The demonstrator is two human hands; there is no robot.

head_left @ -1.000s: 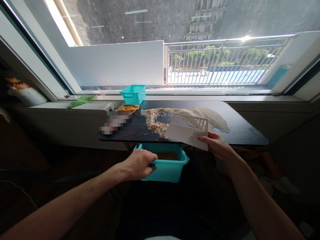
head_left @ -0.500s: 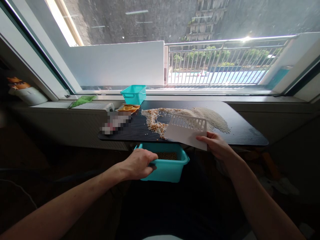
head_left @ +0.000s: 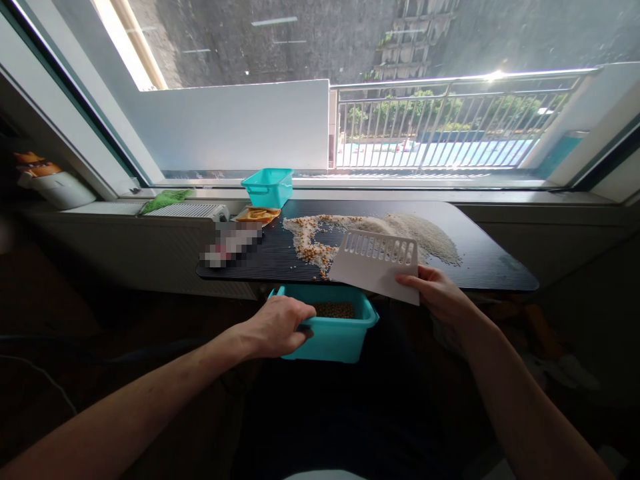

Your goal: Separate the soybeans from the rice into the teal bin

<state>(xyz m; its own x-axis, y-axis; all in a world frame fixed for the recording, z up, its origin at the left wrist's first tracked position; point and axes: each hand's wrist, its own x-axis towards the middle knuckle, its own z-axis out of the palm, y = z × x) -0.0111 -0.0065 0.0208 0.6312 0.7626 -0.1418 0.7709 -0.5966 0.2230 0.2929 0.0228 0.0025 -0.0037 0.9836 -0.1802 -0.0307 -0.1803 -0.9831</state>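
Observation:
My left hand (head_left: 283, 325) is closed on the near-left rim of a turquoise plastic bin (head_left: 340, 341). Small brown pellets or beans (head_left: 336, 310) lie inside that bin, just below the table's front edge. In my right hand (head_left: 436, 290) is a flat white scraper (head_left: 375, 270) with a row of slots along its far edge, thumb on top. It hangs tilted over the front edge of the black table (head_left: 493, 260). Behind it spreads a pile of white grains (head_left: 423, 233). Orange-brown pieces mixed with white grains (head_left: 313, 250) form a curved band to its left.
A second turquoise bin (head_left: 270, 189) stands at the table's back left corner. Near it are an orange packet (head_left: 257, 215) and a blurred-out item (head_left: 230, 245). A green cloth (head_left: 167, 200) lies on the radiator (head_left: 187, 212), left of the table. The window is behind.
My right hand has shifted the white scraper slightly right and toward me. My left hand keeps its hold on the bin, and the grains look unchanged.

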